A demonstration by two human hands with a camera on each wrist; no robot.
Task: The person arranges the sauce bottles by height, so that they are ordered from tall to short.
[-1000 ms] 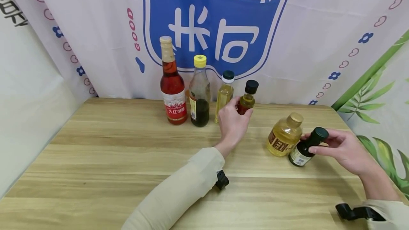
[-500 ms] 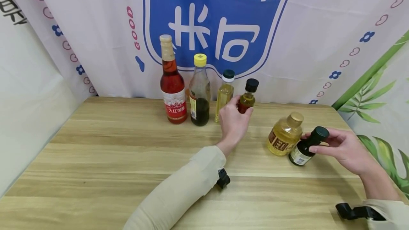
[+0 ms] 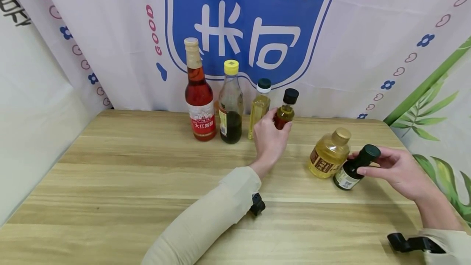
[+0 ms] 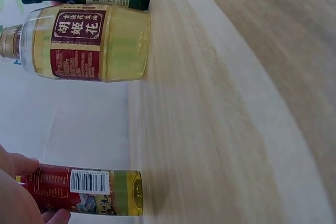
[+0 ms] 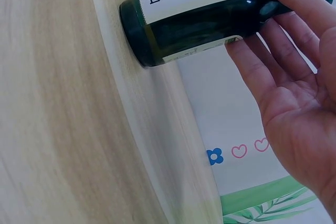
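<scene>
My left hand (image 3: 271, 140) grips a small oil bottle (image 4: 84, 190) with a black cap and a red label, near the table's back edge. Its base shows in the left wrist view, right at the tabletop. My right hand (image 3: 401, 171) holds a dark green glass bottle (image 5: 194, 17) with a white label, thumb and fingers round its neck and upper body. That bottle stands beside a golden oil bottle (image 3: 328, 154) with a gold cap and a dark red label; the two overlap in the head view.
Left of my left hand, a slim yellow oil bottle (image 3: 259, 111), a yellow-capped bottle of dark liquid (image 3: 231, 122) and a tall red vinegar bottle (image 3: 200, 109) stand in a row on the wooden table (image 3: 147, 183). A printed curtain (image 3: 140, 64) hangs behind.
The head view has tilted slightly, so everything sits a little higher. Both hands keep their holds, and the bottles stay in place.
</scene>
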